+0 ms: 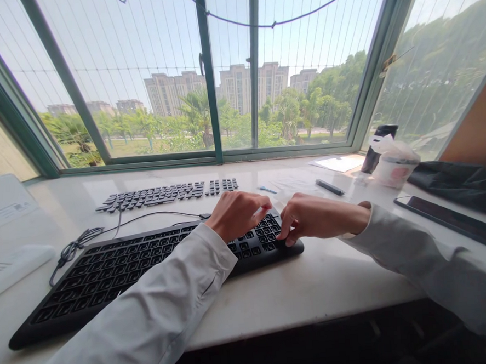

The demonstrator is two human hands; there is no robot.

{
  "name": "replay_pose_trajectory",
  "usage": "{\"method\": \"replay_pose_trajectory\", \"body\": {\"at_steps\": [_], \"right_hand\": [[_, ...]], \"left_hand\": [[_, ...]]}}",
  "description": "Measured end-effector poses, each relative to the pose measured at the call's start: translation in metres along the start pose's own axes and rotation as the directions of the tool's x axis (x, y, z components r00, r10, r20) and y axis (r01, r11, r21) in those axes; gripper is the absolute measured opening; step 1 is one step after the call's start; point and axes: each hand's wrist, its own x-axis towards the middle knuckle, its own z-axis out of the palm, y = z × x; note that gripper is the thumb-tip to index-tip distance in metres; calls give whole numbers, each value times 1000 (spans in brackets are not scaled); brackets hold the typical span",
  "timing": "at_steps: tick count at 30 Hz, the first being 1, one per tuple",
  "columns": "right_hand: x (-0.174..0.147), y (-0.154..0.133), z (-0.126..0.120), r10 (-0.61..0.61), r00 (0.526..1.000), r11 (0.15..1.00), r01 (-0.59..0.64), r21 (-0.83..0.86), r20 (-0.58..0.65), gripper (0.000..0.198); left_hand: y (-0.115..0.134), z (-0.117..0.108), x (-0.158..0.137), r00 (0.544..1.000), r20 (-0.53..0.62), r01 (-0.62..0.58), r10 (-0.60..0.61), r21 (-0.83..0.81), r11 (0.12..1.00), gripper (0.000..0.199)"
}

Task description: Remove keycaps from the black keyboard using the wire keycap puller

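A black keyboard [149, 259] lies at an angle on the white table, with its keycaps off and bare sockets showing. My left hand [239, 212] is over its right part, fingers bent and closed near the number pad; whatever is between the fingertips is hidden. At the keyboard's right edge, my right hand [306, 216] has its thumb and index finger closed on the rim near the front corner. Behind the keyboard, loose black keycaps [157, 195] are laid out in rows like a keyboard layout.
A cable [80, 242] is coiled at the left. A small blue tool [267, 190] and a dark pen-like stick [329, 187] lie behind my hands. At the right are a phone [455, 218], a bagged cup [395, 164], a black bottle [375, 154] and dark cloth [461, 185].
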Motion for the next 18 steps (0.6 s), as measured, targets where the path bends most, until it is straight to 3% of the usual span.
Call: {"method": "replay_pose_trajectory", "body": {"at_steps": [9, 18], "right_hand": [[0, 3, 0, 1, 1000, 999, 0, 38, -22, 12], [-4, 11, 1, -26, 999, 995, 28, 99, -19, 25]], "left_hand": [[0, 0, 0, 1000, 0, -8, 8, -12, 1000, 14], [1, -1, 0, 1000, 14, -11, 11, 1, 1000, 15]]}}
